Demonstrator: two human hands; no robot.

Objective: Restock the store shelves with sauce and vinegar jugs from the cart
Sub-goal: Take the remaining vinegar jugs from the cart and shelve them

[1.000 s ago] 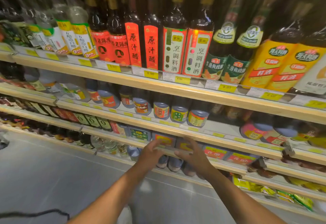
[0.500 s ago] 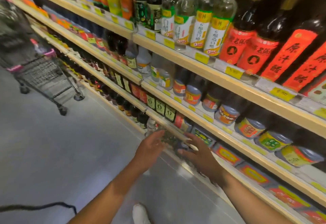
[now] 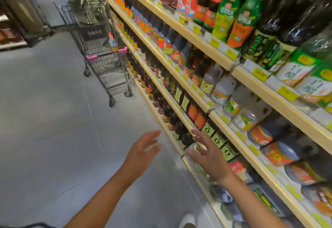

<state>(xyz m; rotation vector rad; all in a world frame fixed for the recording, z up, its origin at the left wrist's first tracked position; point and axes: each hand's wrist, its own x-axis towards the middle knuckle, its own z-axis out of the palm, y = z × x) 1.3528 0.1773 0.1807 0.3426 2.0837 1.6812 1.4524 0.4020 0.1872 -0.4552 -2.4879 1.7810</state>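
— Entry one: stock in the cart?
— One orange-capped bottle shows in the cart, upper left of the frame. Half a second ago the cart sat at the far left edge.
— Shelves?
— Shelves fill the right side, with pale jugs on the middle tier and dark bottles lower down.
— Hands?
— Left hand is lower centre, over the floor. Right hand is in front of the dark bottles. They were close together at the shelf edge and are now apart.
— Grip?
— Both slack, fingers spread, holding nothing.
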